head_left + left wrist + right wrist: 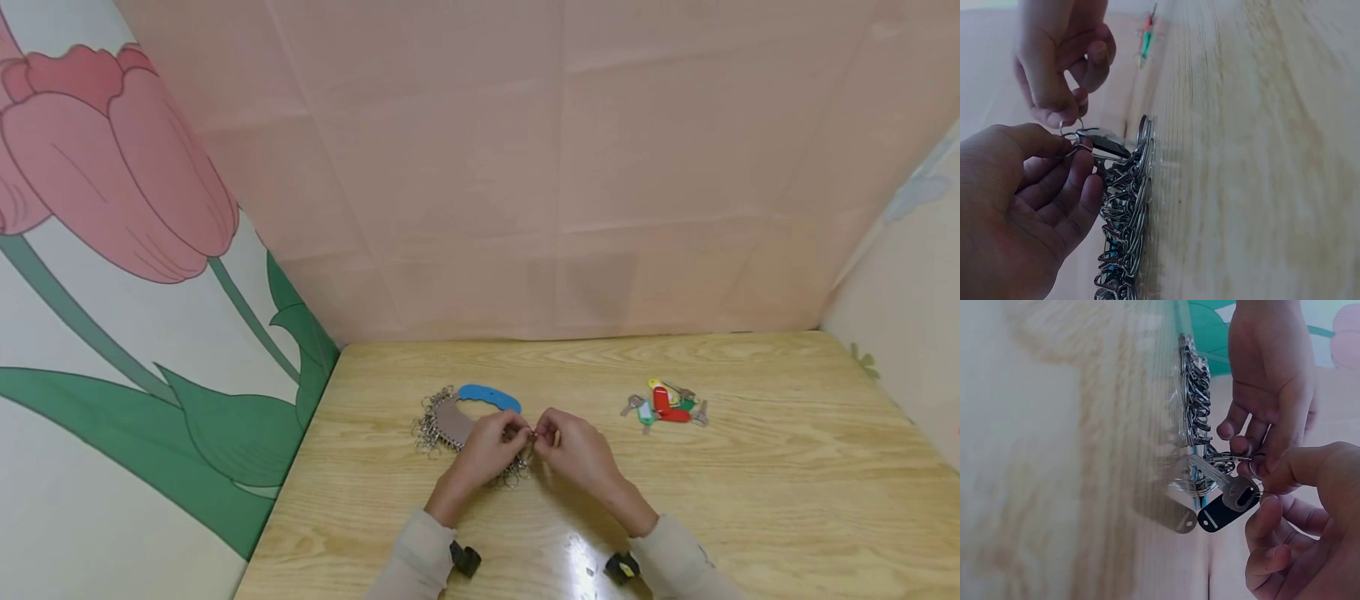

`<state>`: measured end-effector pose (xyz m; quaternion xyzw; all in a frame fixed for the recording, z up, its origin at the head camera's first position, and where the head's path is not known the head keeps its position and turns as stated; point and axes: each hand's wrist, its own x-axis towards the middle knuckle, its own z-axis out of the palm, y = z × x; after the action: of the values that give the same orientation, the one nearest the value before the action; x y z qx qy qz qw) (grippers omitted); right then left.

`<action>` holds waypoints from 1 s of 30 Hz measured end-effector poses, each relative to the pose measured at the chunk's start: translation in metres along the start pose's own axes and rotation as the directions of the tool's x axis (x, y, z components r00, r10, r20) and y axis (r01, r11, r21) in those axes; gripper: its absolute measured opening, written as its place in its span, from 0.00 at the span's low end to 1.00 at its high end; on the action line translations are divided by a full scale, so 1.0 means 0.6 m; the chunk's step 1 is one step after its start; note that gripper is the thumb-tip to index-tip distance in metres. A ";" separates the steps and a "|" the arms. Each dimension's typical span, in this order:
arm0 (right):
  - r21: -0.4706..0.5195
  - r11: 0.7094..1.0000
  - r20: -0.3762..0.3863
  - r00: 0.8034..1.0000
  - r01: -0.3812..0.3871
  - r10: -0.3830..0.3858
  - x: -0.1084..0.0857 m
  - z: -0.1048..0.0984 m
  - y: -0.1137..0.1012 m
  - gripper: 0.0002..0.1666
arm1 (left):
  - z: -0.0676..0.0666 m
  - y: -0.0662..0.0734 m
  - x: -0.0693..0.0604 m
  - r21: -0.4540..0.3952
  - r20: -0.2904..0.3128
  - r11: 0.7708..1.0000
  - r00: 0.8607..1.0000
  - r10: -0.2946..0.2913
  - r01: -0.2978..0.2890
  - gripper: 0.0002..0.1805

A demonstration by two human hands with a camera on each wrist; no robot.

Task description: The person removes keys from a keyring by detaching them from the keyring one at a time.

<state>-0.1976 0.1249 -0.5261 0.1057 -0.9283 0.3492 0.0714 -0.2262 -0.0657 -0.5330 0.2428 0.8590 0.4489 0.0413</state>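
Observation:
A curved key holder with a blue handle (489,395), a brown-grey body (452,421) and a fringe of metal rings (427,425) lies on the table. My left hand (487,450) is over its right end and pinches a metal ring of the fringe between thumb and index finger. Just to the right, my right hand (577,450) pinches the thin ring of a silver key (1235,490) with a black key tag (1215,515). Key and tag hang below the fingertips. In both wrist views the fingertips of the two hands almost meet, partly hiding the rings.
Several keys with red, green, yellow and white tags (663,407) lie in a small pile to the right on the wooden table (787,467). A pinkish sheet (480,208) covers the wall behind; a wall with painted tulips stands on the left.

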 end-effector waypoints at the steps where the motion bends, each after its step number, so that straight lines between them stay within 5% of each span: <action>1: -0.003 1.000 0.001 1.000 -0.004 0.004 0.000 0.000 0.000 0.08 | 0.000 0.000 0.000 0.002 -0.001 1.000 1.000 0.006 -0.006 0.06; 30: -0.024 0.998 -0.028 0.998 0.058 -0.059 0.000 -0.010 -0.007 0.09 | -0.001 0.001 0.000 0.010 0.000 0.999 1.000 -0.031 0.031 0.05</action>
<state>-0.1960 0.1259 -0.5192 0.1270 -0.9277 0.3378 0.0959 -0.2262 -0.0657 -0.5322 0.2296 0.8648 0.4440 0.0470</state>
